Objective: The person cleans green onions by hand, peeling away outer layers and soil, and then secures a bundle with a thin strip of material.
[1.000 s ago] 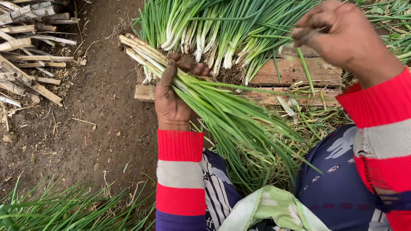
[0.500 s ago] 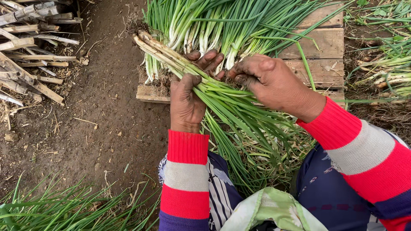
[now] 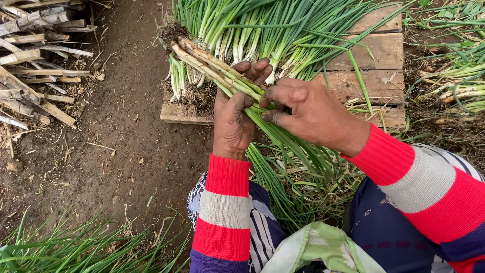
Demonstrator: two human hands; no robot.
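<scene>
My left hand [image 3: 233, 119] grips a bunch of green onions [image 3: 212, 68] near their muddy pale bases, which point up and to the left. Their green leaves trail down toward my lap. My right hand [image 3: 305, 111] closes on the same bunch just right of the left hand, its fingers pinching the stalks. Both hands are soiled. Behind them a pile of cleaned green onions [image 3: 262, 25] lies on a wooden pallet [image 3: 374, 55], white ends facing me.
Bare dark soil [image 3: 126, 136] stretches to the left. Dry split cane stalks [image 3: 35, 60] lie at the upper left. Loose green leaves [image 3: 60, 250] lie at the bottom left, and more onions [image 3: 454, 81] on the ground at the right.
My right hand came down from the pile at upper right and closed on the bunch beside my left hand. The bunch stayed in the left hand.
</scene>
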